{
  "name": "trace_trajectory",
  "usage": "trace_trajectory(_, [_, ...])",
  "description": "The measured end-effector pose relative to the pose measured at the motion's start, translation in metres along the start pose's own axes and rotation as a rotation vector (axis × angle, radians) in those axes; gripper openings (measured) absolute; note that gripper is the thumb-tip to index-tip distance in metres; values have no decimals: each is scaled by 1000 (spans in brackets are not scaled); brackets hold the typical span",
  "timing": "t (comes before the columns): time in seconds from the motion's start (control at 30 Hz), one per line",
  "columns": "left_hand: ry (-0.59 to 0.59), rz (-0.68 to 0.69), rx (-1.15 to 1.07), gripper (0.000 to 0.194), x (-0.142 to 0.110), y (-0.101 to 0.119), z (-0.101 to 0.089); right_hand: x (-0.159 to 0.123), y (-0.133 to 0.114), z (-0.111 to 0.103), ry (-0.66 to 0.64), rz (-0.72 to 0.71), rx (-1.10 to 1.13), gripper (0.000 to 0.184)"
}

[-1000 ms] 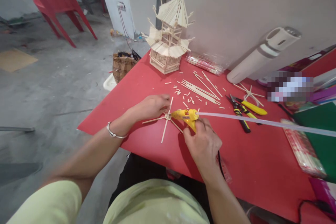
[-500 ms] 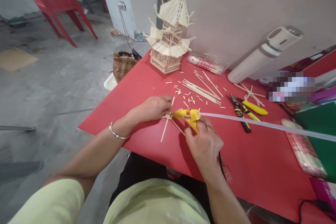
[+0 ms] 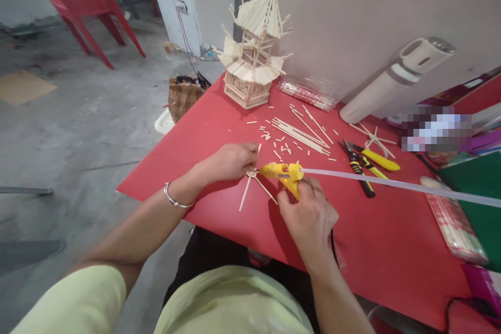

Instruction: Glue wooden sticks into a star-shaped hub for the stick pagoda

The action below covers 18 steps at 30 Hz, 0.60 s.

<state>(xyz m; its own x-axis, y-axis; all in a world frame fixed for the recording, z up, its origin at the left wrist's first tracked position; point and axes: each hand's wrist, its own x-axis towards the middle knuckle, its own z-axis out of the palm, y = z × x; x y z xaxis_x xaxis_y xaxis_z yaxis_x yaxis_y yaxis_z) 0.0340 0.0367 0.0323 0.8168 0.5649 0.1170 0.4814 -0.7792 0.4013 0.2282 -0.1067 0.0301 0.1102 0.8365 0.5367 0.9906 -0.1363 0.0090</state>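
My right hand [image 3: 309, 219] grips a yellow hot glue gun [image 3: 282, 173] with a long clear glue stick [image 3: 395, 185] trailing to the right. The gun's nozzle touches the hub of a small star of wooden sticks [image 3: 254, 183] lying on the red table [image 3: 235, 125]. My left hand [image 3: 230, 160] is closed over the far side of that star, pinching one of its sticks near the hub.
A stick-built pagoda model [image 3: 254, 47] stands at the table's far edge. Loose sticks [image 3: 299, 133] and cut bits lie behind the hands. Yellow-handled cutters [image 3: 368, 164], a white tube [image 3: 395, 81], packets of sticks [image 3: 454, 224] and a second star [image 3: 371, 138] lie right. A checked basket [image 3: 182, 98] sits beside the table.
My left hand slid over the star's left spoke and closed on it. The glue gun and right hand shifted slightly right, with the nozzle staying at the hub.
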Motion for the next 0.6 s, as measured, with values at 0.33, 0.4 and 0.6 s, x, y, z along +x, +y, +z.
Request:
trace_trajectory(0.33, [7, -4, -45, 18, -1, 0, 0, 0, -2, 0, 7, 10, 15, 22])
trace_trajectory(0.4, [3, -6, -50, 18, -1, 0, 0, 0, -2, 0, 8, 8, 18, 22])
trace_trajectory(0.6, [7, -10, -90, 17, -1, -1, -1, 0, -4, 2, -22, 22, 10, 24])
